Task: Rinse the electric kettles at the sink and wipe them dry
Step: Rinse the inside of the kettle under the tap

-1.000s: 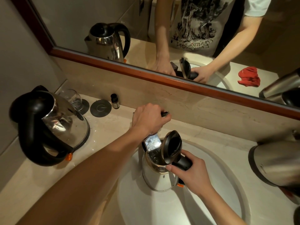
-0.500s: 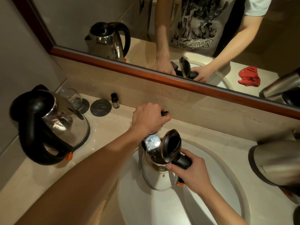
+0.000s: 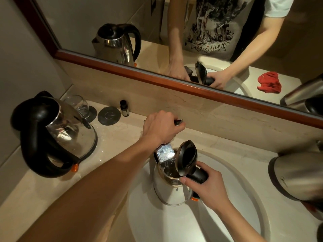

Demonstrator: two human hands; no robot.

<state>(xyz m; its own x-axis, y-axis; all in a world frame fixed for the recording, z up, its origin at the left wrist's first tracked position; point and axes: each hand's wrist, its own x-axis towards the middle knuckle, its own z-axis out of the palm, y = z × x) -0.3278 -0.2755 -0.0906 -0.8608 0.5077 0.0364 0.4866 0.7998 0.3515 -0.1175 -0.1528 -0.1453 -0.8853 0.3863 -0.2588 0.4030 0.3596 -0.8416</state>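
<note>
We grip the black handle of the open-lidded kettle [image 3: 170, 187] with our right hand [image 3: 208, 187], holding it upright over the sink [image 3: 244, 198] below the faucet. Our left hand [image 3: 161, 127] curls around the faucet lever [image 3: 178, 122] behind it. We count three kettles: this one, a second kettle [image 3: 57, 135] left, a third kettle [image 3: 297, 175] right.

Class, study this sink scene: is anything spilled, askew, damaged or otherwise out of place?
Only small things. Water droplets are scattered on the counter beside the left kettle. A red cloth shows crumpled in the mirror. The kettle in the sink, lid open, is held by the right hand, as rinsing needs. No damage is visible.
</note>
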